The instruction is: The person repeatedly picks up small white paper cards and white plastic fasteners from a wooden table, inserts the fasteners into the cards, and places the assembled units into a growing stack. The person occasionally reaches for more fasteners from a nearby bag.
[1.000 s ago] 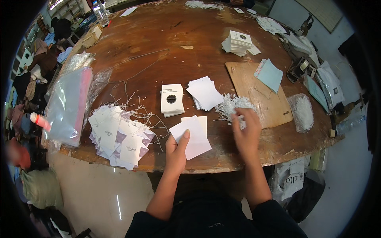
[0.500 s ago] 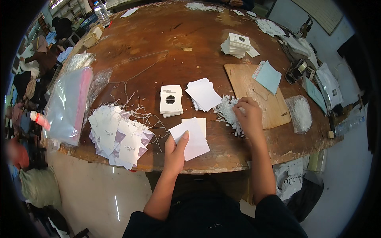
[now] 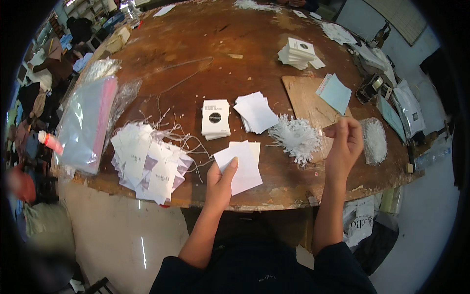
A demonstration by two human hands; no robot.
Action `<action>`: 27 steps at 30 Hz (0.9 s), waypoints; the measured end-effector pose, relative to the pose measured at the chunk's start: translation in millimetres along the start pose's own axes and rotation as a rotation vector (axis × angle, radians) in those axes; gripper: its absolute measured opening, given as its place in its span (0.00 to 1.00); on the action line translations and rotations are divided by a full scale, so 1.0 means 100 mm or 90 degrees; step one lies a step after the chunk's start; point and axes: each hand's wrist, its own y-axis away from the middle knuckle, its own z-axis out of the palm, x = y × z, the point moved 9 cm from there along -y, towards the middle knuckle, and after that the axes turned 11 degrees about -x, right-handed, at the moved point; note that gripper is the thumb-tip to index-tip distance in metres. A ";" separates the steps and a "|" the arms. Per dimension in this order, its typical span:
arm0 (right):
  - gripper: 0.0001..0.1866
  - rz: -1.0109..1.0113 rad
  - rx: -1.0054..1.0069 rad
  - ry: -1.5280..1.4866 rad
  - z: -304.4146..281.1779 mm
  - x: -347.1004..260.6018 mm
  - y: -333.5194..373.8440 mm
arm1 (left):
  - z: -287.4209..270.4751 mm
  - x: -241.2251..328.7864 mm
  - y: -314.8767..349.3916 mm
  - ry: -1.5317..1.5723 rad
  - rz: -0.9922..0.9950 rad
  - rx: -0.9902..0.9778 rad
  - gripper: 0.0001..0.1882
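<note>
Left hand [image 3: 220, 183] has its fingers gripping the cards [image 3: 240, 171], thumb flat on top, near the desk's [image 3: 183, 36] front edge! Right hand [image 3: 345, 142] is up, fingers curled; whether they pinch anything, I can't tell. It's just right of the white cords [image 3: 297, 139], near the board [image 3: 299, 95]. Tags [image 3: 134, 159] lie left of the cards.

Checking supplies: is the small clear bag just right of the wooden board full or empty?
Looks full: white material shows through most of the clear bag.
</note>
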 end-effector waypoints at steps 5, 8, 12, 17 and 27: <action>0.08 -0.253 -0.026 -0.203 0.16 -0.38 0.17 | -0.02 -0.02 0.01 0.017 0.006 0.011 0.19; 0.08 0.021 -0.060 -0.044 0.42 0.08 0.01 | -0.03 -0.05 0.01 0.027 -0.021 0.019 0.17; 0.09 0.121 -0.059 0.015 0.34 0.40 -0.03 | -0.03 -0.04 0.00 0.024 -0.012 0.021 0.18; 0.09 -0.061 0.071 -0.099 -0.18 0.12 0.11 | -0.01 -0.03 -0.01 0.015 -0.002 0.003 0.18; 0.09 0.157 -0.256 0.319 0.33 0.61 0.60 | -0.01 -0.04 0.00 0.027 -0.009 0.009 0.17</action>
